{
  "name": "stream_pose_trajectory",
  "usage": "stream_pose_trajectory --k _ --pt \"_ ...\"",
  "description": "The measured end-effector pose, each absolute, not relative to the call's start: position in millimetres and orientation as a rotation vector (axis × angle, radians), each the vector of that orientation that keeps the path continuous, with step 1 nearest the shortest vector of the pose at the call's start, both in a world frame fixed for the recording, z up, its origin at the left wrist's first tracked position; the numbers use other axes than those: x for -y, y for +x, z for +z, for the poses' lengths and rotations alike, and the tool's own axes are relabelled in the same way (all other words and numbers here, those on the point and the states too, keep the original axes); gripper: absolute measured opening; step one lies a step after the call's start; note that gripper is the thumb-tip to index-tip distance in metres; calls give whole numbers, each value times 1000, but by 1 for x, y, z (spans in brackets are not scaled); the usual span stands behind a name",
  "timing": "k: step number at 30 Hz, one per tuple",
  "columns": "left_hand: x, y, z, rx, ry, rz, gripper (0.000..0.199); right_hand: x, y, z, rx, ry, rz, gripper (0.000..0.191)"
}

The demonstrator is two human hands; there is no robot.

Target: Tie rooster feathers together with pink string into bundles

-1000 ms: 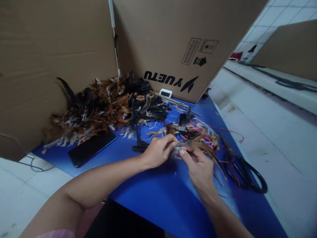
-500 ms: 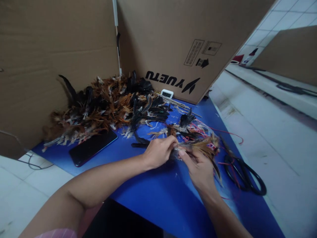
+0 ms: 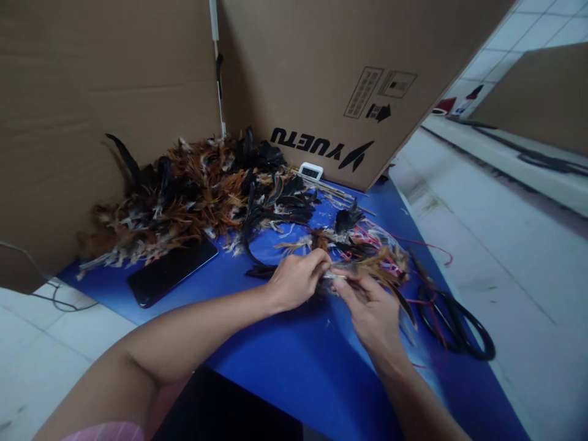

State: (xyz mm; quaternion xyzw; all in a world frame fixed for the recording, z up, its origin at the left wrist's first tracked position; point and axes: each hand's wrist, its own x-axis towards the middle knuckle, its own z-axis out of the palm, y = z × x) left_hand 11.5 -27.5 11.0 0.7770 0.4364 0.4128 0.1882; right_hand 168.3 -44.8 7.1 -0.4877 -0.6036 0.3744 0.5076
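Observation:
Low over the blue table (image 3: 257, 343), my left hand (image 3: 296, 282) and my right hand (image 3: 372, 303) meet, both closed on a feather bundle (image 3: 336, 275). Pale quill ends show between the fingertips. Long brown feathers (image 3: 381, 272) fan out past my right hand, and dark feathers (image 3: 260, 270) stick out behind my left. Exactly which quills each hand pinches is hidden by the fingers. Just beyond lie loose feathers tangled with red string (image 3: 367, 236). A large heap of brown and black feathers (image 3: 197, 190) is piled at the back left.
Black-handled scissors (image 3: 454, 324) lie near the table's right edge. A dark phone (image 3: 172, 272) rests left of my hands. Cardboard panels (image 3: 312, 67) stand behind, with a small white digital timer (image 3: 311, 171) and thin sticks (image 3: 337, 193) at their foot.
The fingers of my right hand have shifted slightly to the right, and more of the pale quill ends shows between both hands. The heap, phone and scissors stay in place.

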Motion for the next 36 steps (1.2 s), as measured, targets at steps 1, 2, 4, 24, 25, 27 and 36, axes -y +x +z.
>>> stream_pose_trajectory --k 1,2,4,24,25,27,36 --pt "27 11 11 -1232 2191 1166 17 45 168 8 1455 -1178 889 20" --pt "27 11 10 -1237 2195 1172 17 46 168 8 1463 -1182 872 19" --pt "27 11 10 -1254 2206 1183 18 47 169 8 1507 -1197 822 18" --pt "33 11 10 -1393 2538 1214 19 52 169 13 1921 -1070 -225 12" --pt "32 11 10 -1391 2548 1217 19 52 169 13 1938 -1049 -252 13" --pt "32 11 10 -1394 2578 1225 19 50 171 13 1979 -1014 -305 13" --pt "32 9 13 -1444 2672 1071 17 50 173 16 2222 -964 -432 8"
